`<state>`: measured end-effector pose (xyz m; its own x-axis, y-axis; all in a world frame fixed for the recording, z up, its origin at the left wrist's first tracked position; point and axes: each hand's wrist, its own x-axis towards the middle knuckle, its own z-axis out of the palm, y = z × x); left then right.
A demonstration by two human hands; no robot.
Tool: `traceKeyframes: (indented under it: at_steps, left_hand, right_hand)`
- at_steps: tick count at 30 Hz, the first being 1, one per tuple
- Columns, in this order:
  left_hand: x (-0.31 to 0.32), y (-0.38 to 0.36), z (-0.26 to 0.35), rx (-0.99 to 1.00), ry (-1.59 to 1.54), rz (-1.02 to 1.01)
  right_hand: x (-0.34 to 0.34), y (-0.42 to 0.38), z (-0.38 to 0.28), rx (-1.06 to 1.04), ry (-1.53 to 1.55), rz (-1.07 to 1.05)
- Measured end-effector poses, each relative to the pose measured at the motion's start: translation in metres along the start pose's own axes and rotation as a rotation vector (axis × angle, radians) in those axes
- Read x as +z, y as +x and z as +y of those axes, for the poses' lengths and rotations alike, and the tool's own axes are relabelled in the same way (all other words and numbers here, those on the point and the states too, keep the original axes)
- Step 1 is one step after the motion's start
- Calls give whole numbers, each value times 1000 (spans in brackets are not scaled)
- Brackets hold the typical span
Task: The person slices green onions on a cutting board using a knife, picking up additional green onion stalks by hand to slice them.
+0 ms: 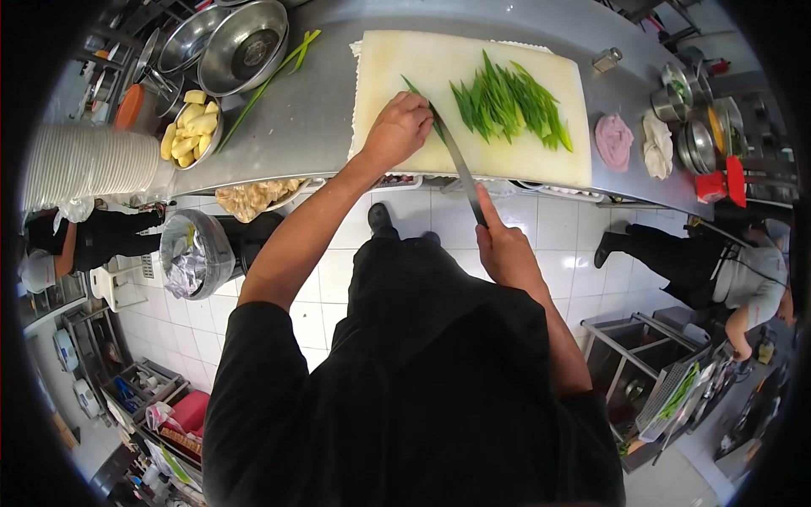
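Observation:
My left hand (400, 128), its fingers curled, pins a green onion leaf (409, 84) against the white cutting board (384, 55). The leaf's tip sticks out beyond my fingers. My right hand (510, 251) grips the handle of a long knife (461, 166). Its blade slants up and left across the board, with its far end beside my left fingertips. To the right of the blade lies a pile of diagonally sliced green onion (511, 101). A folded white cloth partly shows under the board's edges.
Left on the steel counter (325, 76) are a long green onion stalk (263, 91), a bowl of peeled yellow pieces (193, 131) and metal bowls (243, 46). Right are a pink cloth (614, 142), white cloth (657, 145) and small jar (606, 59). People stand at both sides.

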<state>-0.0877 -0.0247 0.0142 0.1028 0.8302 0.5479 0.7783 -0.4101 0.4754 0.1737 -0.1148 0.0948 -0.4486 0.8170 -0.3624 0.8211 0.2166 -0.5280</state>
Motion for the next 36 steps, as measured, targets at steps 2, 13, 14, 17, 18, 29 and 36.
traceKeyframes:
  at_steps: [2, 13, 14, 17, 18, 29, 36]
  left_hand:
    - [1, 0, -1, 10, -3, 11]
    - [2, -2, -2, -29, -12, -29]
    - [1, -1, 0, -32, -12, -31]
    - [0, 0, 1, -28, -12, -27]
    - [0, -1, 1, -32, -18, -24]
    - [-3, -9, 12, -80, -42, 20]
    - [-16, -7, 1, -127, 16, 99]
  right_hand:
    - [2, 1, 2, -7, -20, -7]
    - [1, 14, -13, -8, -35, -55]
    - [0, 19, -14, -7, -24, -46]
    - [7, 23, -4, -56, -30, -9]
    - [4, 20, -4, -28, -4, -24]
    - [-23, 29, 1, -13, -10, 78]
    - [-1, 18, -16, 6, 58, 4]
